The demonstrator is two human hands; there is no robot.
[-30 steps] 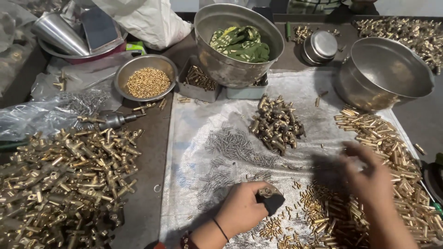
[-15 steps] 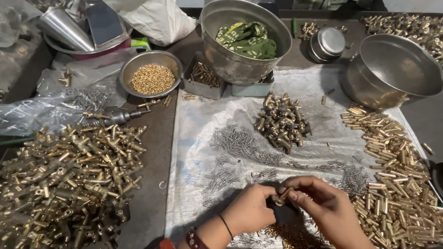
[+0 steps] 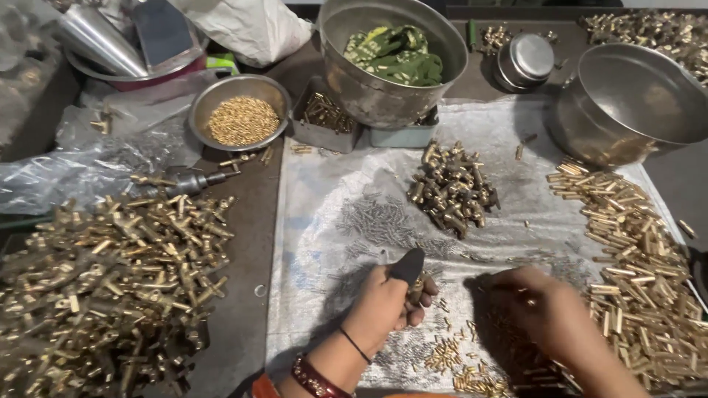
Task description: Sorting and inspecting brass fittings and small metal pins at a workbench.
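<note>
My left hand [image 3: 387, 302] is closed around a small brass fitting [image 3: 417, 286], with a black cap on the thumb. It rests on the white plastic sheet [image 3: 324, 221] near the front edge. My right hand [image 3: 549, 313] is blurred, fingers bent down onto small brass pieces [image 3: 464, 365] scattered on the sheet; whether it holds one I cannot tell. Thin grey pins [image 3: 380, 221] lie spread just beyond my left hand. A heap of assembled brass fittings [image 3: 451, 188] sits farther back.
A big pile of brass parts [image 3: 110, 280] fills the left. Brass tubes [image 3: 634, 250] are heaped on the right. At the back stand a steel bowl of small brass bits [image 3: 240, 110], a large bowl with green cloth [image 3: 391, 55], a steel pot [image 3: 627, 103] and a round tin [image 3: 523, 63].
My hands were joined together at the fitting half a second ago. My right hand has moved off to the right onto the loose brass pieces; my left hand keeps the fitting.
</note>
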